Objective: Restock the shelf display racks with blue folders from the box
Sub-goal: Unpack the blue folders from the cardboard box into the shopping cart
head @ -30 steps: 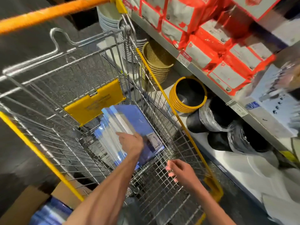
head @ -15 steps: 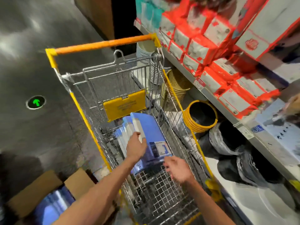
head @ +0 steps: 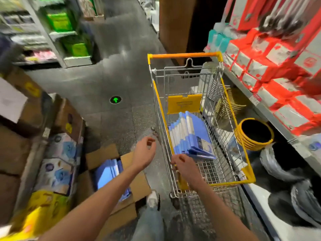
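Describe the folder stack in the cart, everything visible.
The folders are a fanned stack, blue covers with pale spines, plastic-looking, a printed label on the top one. They lie slanted in the wire cart, far end near its yellow flap. The right hand is at their near edge; contact unclear.

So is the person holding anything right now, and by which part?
The left hand hangs empty, fingers loosely curled. The right hand sits at the cart's rim just short of the folders; whether it grips the rim cannot be told.
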{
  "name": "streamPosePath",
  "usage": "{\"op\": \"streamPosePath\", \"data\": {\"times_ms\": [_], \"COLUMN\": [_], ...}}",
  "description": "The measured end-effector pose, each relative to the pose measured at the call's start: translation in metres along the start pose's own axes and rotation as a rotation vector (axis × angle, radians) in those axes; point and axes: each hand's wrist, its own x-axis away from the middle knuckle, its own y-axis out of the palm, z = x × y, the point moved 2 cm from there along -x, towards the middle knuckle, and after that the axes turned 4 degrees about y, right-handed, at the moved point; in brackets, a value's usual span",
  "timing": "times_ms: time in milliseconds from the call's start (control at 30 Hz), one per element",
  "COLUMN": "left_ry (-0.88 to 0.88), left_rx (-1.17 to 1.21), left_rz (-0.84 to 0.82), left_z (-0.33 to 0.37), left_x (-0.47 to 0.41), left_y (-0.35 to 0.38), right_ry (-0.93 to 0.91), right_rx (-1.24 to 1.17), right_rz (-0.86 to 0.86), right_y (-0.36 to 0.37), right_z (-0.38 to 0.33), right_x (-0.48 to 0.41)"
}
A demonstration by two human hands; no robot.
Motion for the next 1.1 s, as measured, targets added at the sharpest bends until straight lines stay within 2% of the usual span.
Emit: {"op": "streamPosePath", "data": {"times_ms": [400,533,767,867,1100], "left_ry": [-0.248,-0.375,-0.484,-0.532,-0.601], "left_rx": [-0.014,0.046,0.1,0.135,0.137], "left_rz": [0.101,0.17,0.166,0.086,-0.058], "left_z": [-0.128,-0.193,-0.306,-0.359,-0.449], "left_x": [0.127,0.15,0.136,0.109,0.056], "left_y": [-0.128,-0.171,-0.217,-0.232,-0.235], "right_ry": [-0.022,0.05,0.182,0.246,0.363], "right_rx": [0.17,0.257,0.406,0.441,0.422], "right_rz": [-0.309,-0.406,-0.39,-0.35,-0.236], "right_y": [0.173,0.254,0.373,0.422,0.471], "right_z": [0.006,0.009,0.019,0.025,0.054], "right_x": [0.042,0.042,0.007,-0.021,-0.088]}}
